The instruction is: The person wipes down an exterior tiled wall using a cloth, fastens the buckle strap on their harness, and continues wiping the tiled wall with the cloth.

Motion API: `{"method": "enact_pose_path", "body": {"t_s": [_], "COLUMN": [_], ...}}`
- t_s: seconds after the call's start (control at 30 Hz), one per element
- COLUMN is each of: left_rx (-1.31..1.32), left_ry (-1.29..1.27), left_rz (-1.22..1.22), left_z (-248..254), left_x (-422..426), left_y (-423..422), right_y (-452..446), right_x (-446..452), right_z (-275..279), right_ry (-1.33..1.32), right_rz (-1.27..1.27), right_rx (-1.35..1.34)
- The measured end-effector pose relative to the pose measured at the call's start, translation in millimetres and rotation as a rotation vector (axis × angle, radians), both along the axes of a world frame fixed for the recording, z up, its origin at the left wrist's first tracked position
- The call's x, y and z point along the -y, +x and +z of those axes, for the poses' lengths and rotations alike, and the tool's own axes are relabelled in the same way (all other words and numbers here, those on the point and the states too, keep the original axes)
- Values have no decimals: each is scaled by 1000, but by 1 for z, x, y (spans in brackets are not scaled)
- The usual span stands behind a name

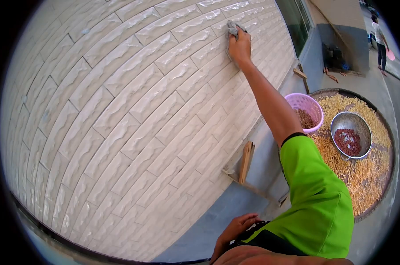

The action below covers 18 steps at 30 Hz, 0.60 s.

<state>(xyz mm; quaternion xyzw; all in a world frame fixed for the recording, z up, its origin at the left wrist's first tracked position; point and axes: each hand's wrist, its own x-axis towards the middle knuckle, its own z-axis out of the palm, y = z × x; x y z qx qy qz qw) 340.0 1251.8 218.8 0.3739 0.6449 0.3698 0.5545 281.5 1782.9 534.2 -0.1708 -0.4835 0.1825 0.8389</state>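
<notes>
My right hand (240, 47) is closed on a crumpled grey cloth (238, 30) and presses it against the upper part of the tiled wall (164, 110). The tiles are glossy, cream-white and rough-faced, with thin grey joints. The right arm reaches up and away in a bright green sleeve. Low in the view, my left hand (239, 229) is beside my body, near dark clothing. Its visible fingers look loosely stretched, with nothing plainly held in them.
On the right, a large round tray (390, 170) holds yellow kernels. A metal colander (364, 125) of dark red beans and a pink basket (317, 108) rest there. A wooden piece (246, 162) stands by the wall's lower edge. Another person (380, 44) is far back, with a pink object.
</notes>
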Motion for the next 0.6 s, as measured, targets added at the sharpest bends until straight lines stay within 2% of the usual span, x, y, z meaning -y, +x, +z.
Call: {"method": "enact_pose_path", "body": {"t_s": [0.07,0.13,0.17,0.23,0.27,0.33,0.47,0.6], "left_rx": [-143,-120,-89,-57,-21,-59,-34,-78], "left_ry": [73,126,168,176,179,167,65,89], "left_rz": [-65,-37,-13,9,30,8,-19,-59], "left_z": [-4,-10,-11,-6,-4,-2,-4,-8], "left_x": [0,2,2,2,2,0,-3,-2], "left_y": [-8,-17,-19,-18,-17,-13,-7,-11], "right_y": [-5,-5,-3,-8,-14,-25,-34,-45], "right_x": [26,80,104,150,177,217,267,252], "right_z": [8,27,36,60,63,78,104,131], "right_ry": [118,353,411,646,632,751,949,973], "right_rz": [-41,55,1,118,112,276,278,90], "right_rx": [39,-9,67,68,140,191,221,151]}}
